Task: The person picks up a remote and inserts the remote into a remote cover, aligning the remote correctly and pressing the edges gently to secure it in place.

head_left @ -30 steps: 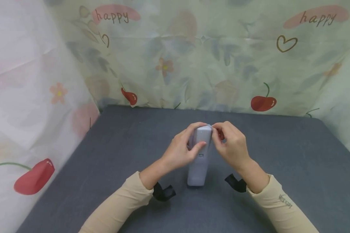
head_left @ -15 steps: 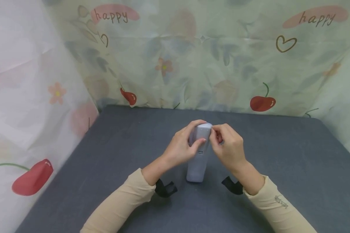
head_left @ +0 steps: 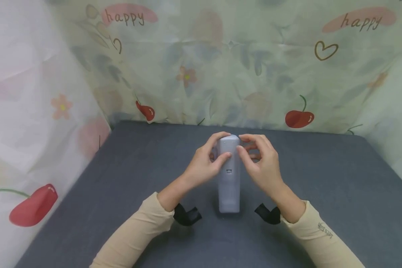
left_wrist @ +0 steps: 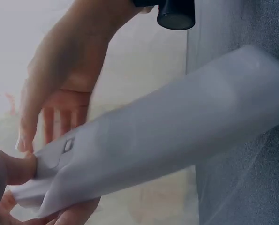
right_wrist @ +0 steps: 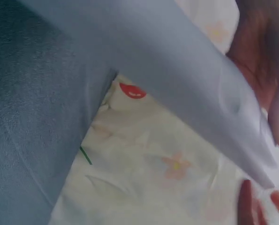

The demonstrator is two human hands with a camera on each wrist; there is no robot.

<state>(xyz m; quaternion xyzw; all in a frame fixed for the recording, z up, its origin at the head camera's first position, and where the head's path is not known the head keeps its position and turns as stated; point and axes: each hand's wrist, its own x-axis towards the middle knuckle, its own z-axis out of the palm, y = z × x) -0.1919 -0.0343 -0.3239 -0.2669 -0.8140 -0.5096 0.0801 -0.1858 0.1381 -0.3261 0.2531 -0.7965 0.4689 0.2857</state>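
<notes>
A long pale grey-lilac plastic case-like object (head_left: 229,190), with a small rectangular slot on its near face, stands upright between the hands in the head view. Its exact kind is unclear. My left hand (head_left: 201,163) grips the upper part, thumb on the near face and fingers over the top left edge. My right hand (head_left: 262,162) is at the upper right edge, thumb tip and forefinger parted and loosely bent beside it. In the left wrist view the object (left_wrist: 144,136) slants across, with the right hand (left_wrist: 69,79) behind it; in the right wrist view it is blurred.
A dark grey cloth-covered table (head_left: 154,156) lies under the hands. Printed curtains (head_left: 214,74) with cherries and flowers hang behind and at the sides. Black straps (head_left: 187,216) hang below both wrists.
The object has turned from a slight lean to straight upright, its near face more toward me. My right thumb and forefinger have parted from a pinch at its top right edge.
</notes>
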